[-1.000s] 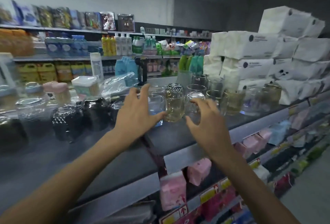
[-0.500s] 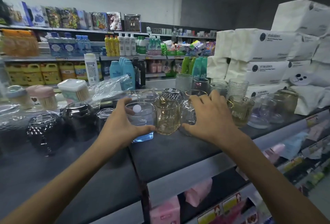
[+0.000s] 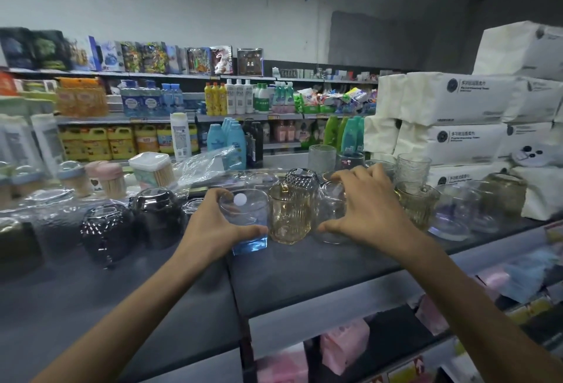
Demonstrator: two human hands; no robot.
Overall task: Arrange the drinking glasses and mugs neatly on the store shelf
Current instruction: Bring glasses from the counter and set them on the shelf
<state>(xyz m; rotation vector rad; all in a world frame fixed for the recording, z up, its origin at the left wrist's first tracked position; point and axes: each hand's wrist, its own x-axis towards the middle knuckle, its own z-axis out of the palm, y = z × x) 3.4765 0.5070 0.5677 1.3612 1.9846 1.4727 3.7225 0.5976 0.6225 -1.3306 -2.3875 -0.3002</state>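
Observation:
On the dark top shelf (image 3: 304, 273) stands a row of glassware. My left hand (image 3: 213, 227) wraps a clear glass with a blue base (image 3: 248, 221), which bears a white round sticker. To its right stands an amber ribbed mug (image 3: 289, 218), touched by neither hand. My right hand (image 3: 365, 208) grips a clear glass (image 3: 330, 208) just right of the amber mug, fingers over its rim. Behind and to the right stand several more glasses, among them a second amber mug (image 3: 419, 204) and a textured tumbler (image 3: 412, 166).
Dark faceted glass jars (image 3: 106, 230) stand left of my left hand, with toothpick holders (image 3: 152, 169) and a plastic bag (image 3: 207, 163) behind. White tissue packs (image 3: 457, 126) are stacked at the right. Pink packages (image 3: 344, 346) fill the lower shelf. Bottles line the far shelves.
Both hands have closed in on glasses: the left settled around the blue-based glass, the right came down over the clear glass. The view shifted nearer and slightly left.

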